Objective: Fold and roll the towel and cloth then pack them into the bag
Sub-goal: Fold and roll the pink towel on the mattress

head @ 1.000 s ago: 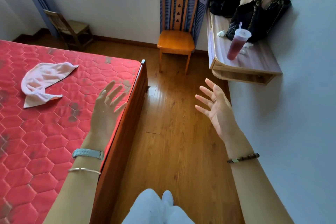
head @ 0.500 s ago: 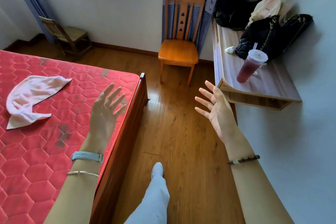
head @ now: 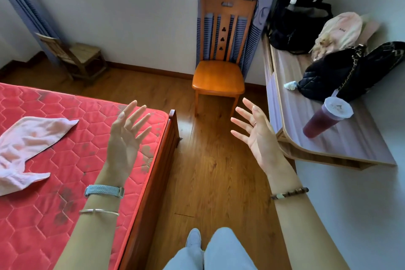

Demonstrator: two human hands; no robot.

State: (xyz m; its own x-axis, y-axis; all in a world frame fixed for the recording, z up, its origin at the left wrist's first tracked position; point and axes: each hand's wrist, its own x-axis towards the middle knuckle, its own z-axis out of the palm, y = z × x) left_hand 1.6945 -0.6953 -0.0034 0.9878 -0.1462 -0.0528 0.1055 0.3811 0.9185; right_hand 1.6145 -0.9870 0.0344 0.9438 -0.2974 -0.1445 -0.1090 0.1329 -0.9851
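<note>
A crumpled pale pink cloth (head: 26, 147) lies on the red quilted mattress (head: 54, 215) at the left. My left hand (head: 126, 138) is raised over the mattress's right edge, fingers spread, holding nothing. Above the wooden floor my right hand (head: 257, 136) is also raised with its palm facing left and fingers spread, empty. On the wall shelf (head: 355, 144) at the right sit a black backpack (head: 295, 22), a pink bag (head: 341, 30) and a black quilted bag (head: 350, 70). Both hands are well apart from the cloth and the bags.
A cup of dark red drink (head: 324, 120) stands near the shelf's front. An orange wooden chair (head: 221, 61) stands against the far wall, a small low chair (head: 74, 55) at the back left. The bed's wooden frame (head: 153, 171) borders the floor strip where my legs (head: 210, 250) stand.
The view has moved forward and tilted up, so shelf and bags appear nearer and the cloth shifted left. Both hands stay raised and spread. My legs have stepped forward.
</note>
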